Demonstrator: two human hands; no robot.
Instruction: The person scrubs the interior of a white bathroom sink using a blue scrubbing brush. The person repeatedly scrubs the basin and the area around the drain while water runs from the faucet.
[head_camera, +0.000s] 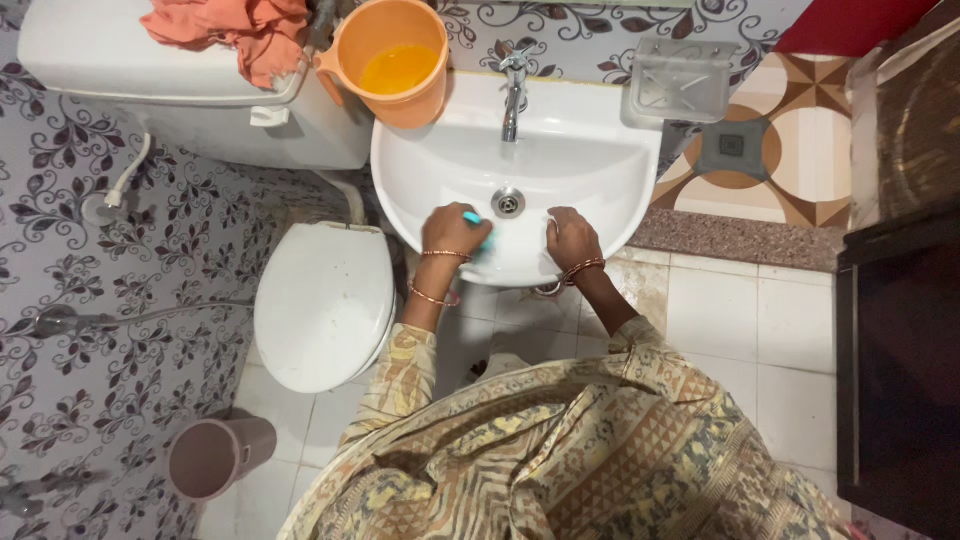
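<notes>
left hand (452, 230) closed around a blue scrubber (478, 232), pressed to the inner front of the white sink (590, 170) | right hand (571, 238) fingers curled over the sink's front rim, holding nothing else | drain (508, 202) just beyond, between both hands | tap (513, 90) farther beyond | orange mug (392, 62) beyond the left hand | toilet (322, 305) left of the left hand

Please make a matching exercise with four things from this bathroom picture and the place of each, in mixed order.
Things:
1. orange jug
2. orange cloth
3. toilet lid
4. blue scrubber

Places:
a. on the toilet tank
b. under the left hand, in the sink
c. on the sink rim, beside the tap
d. lower left of the sink, shut

Pairs: 1-c, 2-a, 3-d, 4-b
</notes>
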